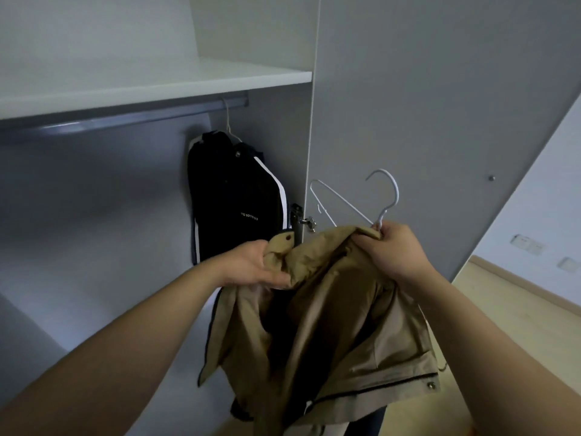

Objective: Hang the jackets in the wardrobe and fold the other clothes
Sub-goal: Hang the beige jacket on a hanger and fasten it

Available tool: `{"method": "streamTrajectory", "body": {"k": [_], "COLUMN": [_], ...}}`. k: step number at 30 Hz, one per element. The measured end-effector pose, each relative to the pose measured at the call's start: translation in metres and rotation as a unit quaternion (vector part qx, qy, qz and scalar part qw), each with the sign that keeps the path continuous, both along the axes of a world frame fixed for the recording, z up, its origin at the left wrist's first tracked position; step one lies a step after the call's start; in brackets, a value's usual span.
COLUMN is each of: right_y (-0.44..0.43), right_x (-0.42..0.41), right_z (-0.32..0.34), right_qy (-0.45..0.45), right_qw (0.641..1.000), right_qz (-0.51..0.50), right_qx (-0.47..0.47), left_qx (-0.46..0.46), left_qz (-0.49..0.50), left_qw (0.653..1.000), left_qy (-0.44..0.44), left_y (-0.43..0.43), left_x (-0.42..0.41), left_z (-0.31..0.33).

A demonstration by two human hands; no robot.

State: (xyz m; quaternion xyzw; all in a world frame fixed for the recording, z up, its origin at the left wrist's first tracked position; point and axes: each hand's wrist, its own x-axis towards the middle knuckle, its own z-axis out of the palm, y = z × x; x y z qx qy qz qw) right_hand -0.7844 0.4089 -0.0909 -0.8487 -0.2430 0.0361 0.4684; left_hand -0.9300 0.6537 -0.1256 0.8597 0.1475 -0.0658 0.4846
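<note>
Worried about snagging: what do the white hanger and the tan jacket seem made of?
White hanger: thin, smoothly bent rod with glossy white coat, probably coated metal wire, possibly plastic. Tan jacket: matte woven cloth, maybe cotton or a blend; soft creases, metal-looking snaps.

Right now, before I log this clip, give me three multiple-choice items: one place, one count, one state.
1. Where does the black jacket hang? A. at the right end of the rail B. on the door knob C. on the shelf
2. How many white hangers show? A. one B. two C. three
3. The tan jacket is: A. hung on the rail B. folded C. held up, unhung
Answers: 1 A, its hanger hooks the rail there. 2 B, one on the rail, one in the right hand. 3 C, left hand and right hand both grip it.
</note>
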Motion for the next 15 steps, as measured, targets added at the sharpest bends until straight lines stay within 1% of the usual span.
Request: {"method": "streamTrajectory", "body": {"k": [1,2,3,4,5,6,7,8,9,10,11,12,14,15], "right_y": [-0.003,-0.006,-0.009,-0.010,-0.012,-0.013,-0.014,-0.015,-0.015,-0.014,-0.012,-0.010,-0.001,0.003], "right_x": [0.002,0.003,0.004,0.005,0.005,0.005,0.005,0.005,0.005,0.005,0.004,0.002,-0.004,-0.007], "right_z": [-0.003,-0.007,-0.011,-0.015,-0.019,-0.024,-0.029,-0.034,-0.038,-0.041,-0.044,-0.046,-0.052,-0.055], "right_qy": [0.000,0.002,0.006,0.008,0.011,0.016,0.019,0.022,0.027,0.033,0.038,0.035,0.008,0.001], "right_qw": [1.000,1.000,0.999,0.999,0.998,0.997,0.996,0.995,0.994,0.993,0.990,0.985,0.971,0.966], "right_qz": [-0.007,-0.007,-0.002,0.007,0.017,0.026,0.032,0.038,0.047,0.060,0.074,0.091,0.118,0.127], "right_qx": [-0.007,-0.017,-0.031,-0.047,-0.062,-0.073,-0.080,-0.086,-0.092,-0.099,-0.113,-0.140,-0.208,-0.224], "left_qx": [0.089,0.194,0.285,0.342,0.365,0.350,0.283,0.168,0.034,-0.081,-0.160,-0.197,-0.213,-0.219], "left_qz": [-0.022,-0.019,0.000,0.023,0.044,0.063,0.087,0.114,0.133,0.148,0.161,0.174,0.203,0.222], "left_qw": [0.996,0.981,0.958,0.939,0.930,0.934,0.954,0.977,0.988,0.983,0.972,0.963,0.955,0.950], "left_qy": [0.009,0.013,0.009,-0.003,-0.018,-0.032,-0.047,-0.063,-0.070,-0.068,-0.062,-0.055,-0.044,-0.034], "left_y": [0.000,0.000,0.000,-0.001,-0.001,0.001,0.004,0.007,0.009,0.010,0.011,0.013,0.014,0.014], "left_x": [0.000,0.001,0.002,0.002,0.002,0.001,0.000,-0.003,-0.007,-0.012,-0.017,-0.020,-0.023,-0.024], "left_z": [0.004,0.008,0.013,0.018,0.021,0.025,0.030,0.035,0.041,0.048,0.055,0.060,0.063,0.061]}}
